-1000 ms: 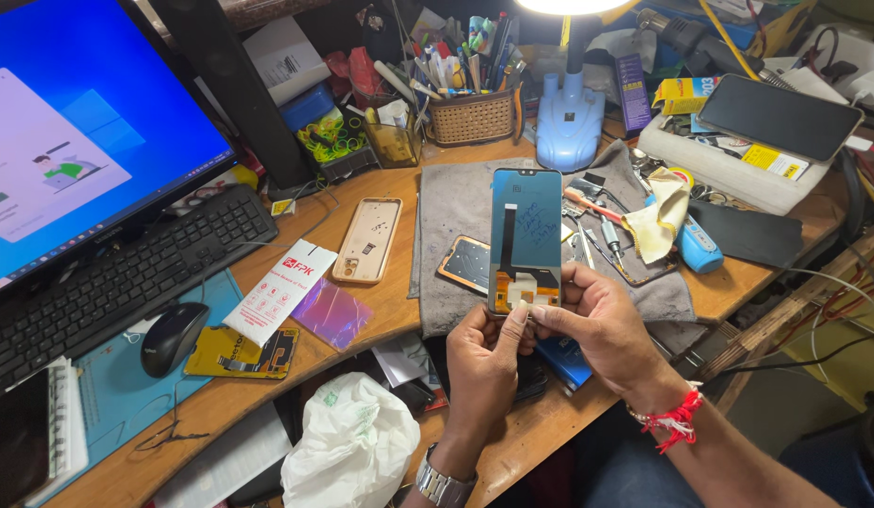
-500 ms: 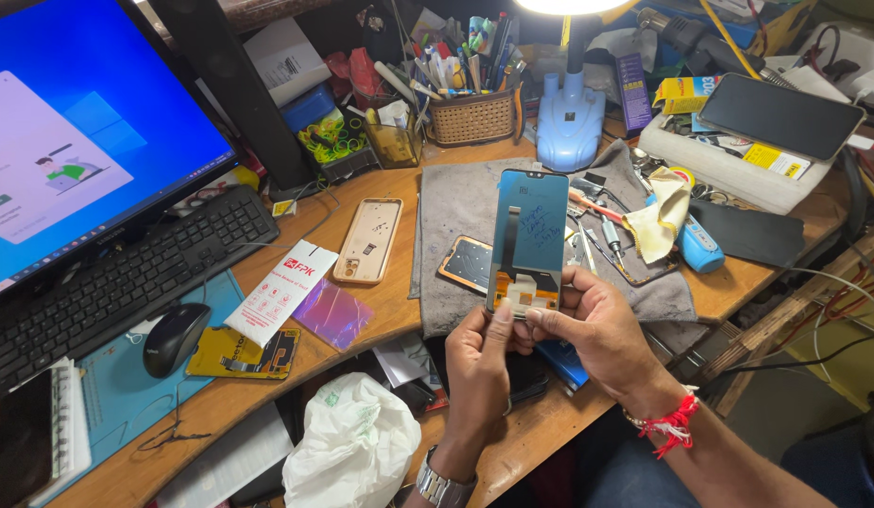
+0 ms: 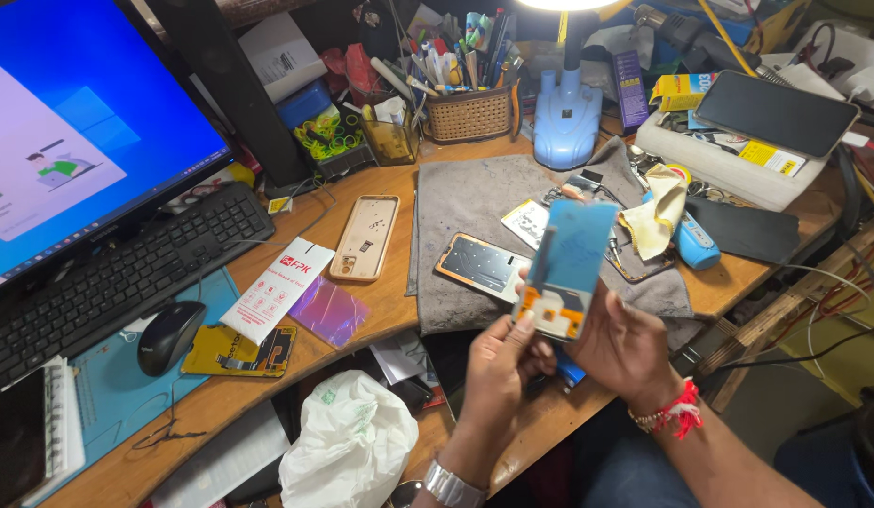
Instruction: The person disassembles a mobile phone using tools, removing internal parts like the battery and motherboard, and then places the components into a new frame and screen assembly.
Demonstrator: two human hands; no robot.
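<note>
Both my hands hold a phone display panel (image 3: 567, 266), its blue back facing me, with a dark flex strip down its left side and an orange flex patch at the bottom. My left hand (image 3: 501, 359) pinches the lower left corner. My right hand (image 3: 618, 346) supports the lower right edge from behind. The panel is raised and tilted above the grey cloth mat (image 3: 465, 207). On the mat, just left of the panel, lies a phone frame (image 3: 478, 264) with its inner side up.
A beige phone back cover (image 3: 365, 237), a white packet (image 3: 277, 289) and a purple film (image 3: 329, 311) lie left of the mat. Keyboard (image 3: 117, 277), mouse (image 3: 169, 336) and monitor (image 3: 70, 141) stand at left. A blue desk lamp (image 3: 567, 122), tool basket (image 3: 470, 113) and white bag (image 3: 348, 447) surround it.
The panel has tilted to the right and shifted slightly down and right in my hands. Both hands kept their grip.
</note>
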